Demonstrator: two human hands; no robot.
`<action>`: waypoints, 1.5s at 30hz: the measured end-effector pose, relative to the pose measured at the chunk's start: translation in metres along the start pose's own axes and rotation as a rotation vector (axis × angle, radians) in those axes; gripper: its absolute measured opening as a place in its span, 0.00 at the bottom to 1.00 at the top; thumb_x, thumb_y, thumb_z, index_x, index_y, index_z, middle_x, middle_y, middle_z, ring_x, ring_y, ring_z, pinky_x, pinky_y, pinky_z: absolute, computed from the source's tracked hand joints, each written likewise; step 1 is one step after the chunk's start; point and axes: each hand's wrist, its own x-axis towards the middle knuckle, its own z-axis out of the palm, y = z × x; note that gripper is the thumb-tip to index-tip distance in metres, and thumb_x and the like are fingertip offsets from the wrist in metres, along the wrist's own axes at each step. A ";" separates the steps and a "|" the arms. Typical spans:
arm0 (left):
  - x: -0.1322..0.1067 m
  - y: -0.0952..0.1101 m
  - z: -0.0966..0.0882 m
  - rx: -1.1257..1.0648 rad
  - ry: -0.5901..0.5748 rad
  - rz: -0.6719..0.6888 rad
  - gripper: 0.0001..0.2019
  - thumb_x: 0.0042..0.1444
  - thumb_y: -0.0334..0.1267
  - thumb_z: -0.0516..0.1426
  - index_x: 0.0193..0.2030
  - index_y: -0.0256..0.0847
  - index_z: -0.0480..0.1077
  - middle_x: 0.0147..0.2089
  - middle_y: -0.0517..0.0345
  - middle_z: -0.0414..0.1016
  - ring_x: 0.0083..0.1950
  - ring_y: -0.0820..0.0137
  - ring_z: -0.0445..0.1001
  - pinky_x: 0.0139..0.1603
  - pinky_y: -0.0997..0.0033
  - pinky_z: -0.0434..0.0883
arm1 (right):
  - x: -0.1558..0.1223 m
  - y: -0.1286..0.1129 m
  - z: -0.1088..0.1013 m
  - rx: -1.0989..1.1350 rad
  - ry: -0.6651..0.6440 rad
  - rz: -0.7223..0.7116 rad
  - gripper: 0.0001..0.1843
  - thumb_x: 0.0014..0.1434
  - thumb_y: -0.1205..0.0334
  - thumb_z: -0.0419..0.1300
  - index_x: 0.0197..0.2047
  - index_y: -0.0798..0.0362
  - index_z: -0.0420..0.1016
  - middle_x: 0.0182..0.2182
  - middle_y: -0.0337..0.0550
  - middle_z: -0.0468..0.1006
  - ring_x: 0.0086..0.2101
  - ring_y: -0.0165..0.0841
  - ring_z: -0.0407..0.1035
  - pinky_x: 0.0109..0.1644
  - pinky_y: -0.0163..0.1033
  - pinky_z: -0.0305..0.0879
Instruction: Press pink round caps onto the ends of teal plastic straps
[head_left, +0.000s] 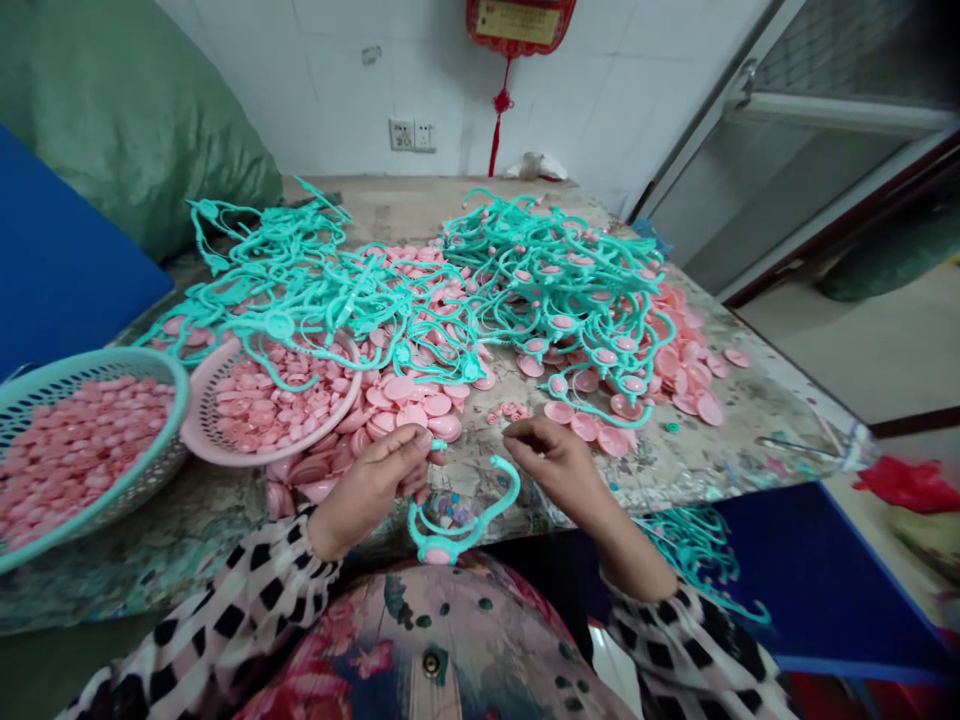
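My left hand (386, 480) is closed on one arm of a turquoise toy stethoscope (457, 545), whose tip pokes out past my thumb. The curved tubing hangs in front of my apron, with a pink oval piece (437, 556) set in its lower middle. Its other arm curls up, free, between my hands. To the right, my right hand (559, 460) has its fingers drawn together in a pinch; whatever they hold, if anything, is hidden. Just beyond those fingertips lies a little group of small pink pieces (508, 411) on the worn table (525, 490).
Turquoise tube pieces (300, 290) heap at the back left, and stethoscopes with pink ovals (562, 290) at the right. A pink basket (266, 458) and a green basket (97, 515) hold pink parts. Pink discs (409, 395) spread between. A blue bin (810, 570) stands below the right edge.
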 end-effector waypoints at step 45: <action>-0.019 0.024 0.027 0.829 -0.110 0.219 0.14 0.63 0.40 0.48 0.27 0.40 0.64 0.24 0.63 0.64 0.29 0.71 0.63 0.32 0.73 0.58 | -0.030 -0.060 0.005 -0.471 -0.134 -0.472 0.16 0.68 0.59 0.43 0.34 0.55 0.68 0.29 0.45 0.69 0.33 0.37 0.57 0.44 0.47 0.56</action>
